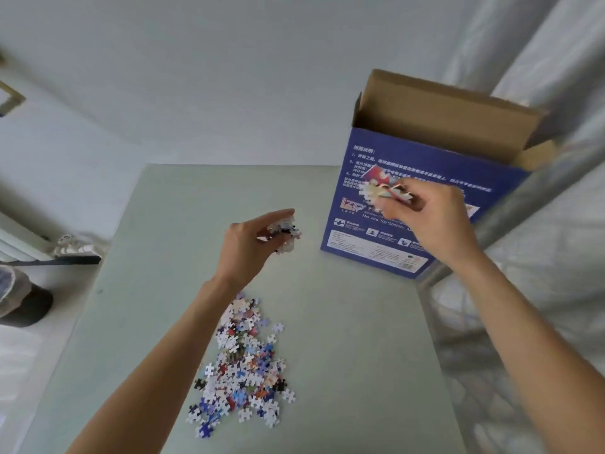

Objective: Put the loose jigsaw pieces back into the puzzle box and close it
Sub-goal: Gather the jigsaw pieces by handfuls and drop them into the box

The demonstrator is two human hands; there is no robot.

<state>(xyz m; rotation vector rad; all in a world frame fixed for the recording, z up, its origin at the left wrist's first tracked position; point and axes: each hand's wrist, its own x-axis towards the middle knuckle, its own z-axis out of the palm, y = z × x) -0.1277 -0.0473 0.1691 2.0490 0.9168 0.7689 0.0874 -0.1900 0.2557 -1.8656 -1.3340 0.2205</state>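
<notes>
Pale green table (343, 339) fills the head camera's view, set against a plain white wall, with translucent plastic sheeting hanging along the right side.

At the table's far right corner stands a blue puzzle box (409, 204), upright, its brown cardboard lid flap (451, 103) raised so the top is open to receive pieces. White Chinese text covers the blue face but is too blurred to read; a logo reading "LZP" shows near the lower left of that face, and a line beginning "Net size" appears beneath it.

The right hand (435, 217) is raised in front of the box, fingers curled round a clutch of jigsaw pieces (383, 191), apparently carrying them toward the opening above. The left hand (248, 240) hovers over the middle of the table, thumb and fingers pinching a second small cluster of pieces (284, 234), probably next for the box.

Nearer the person, under the left forearm, a loose pile of pieces (245, 365) in white, blue, red and black lies spread on the table, well apart from the box. Much of the task remains, and the lid is not yet shut.
</notes>
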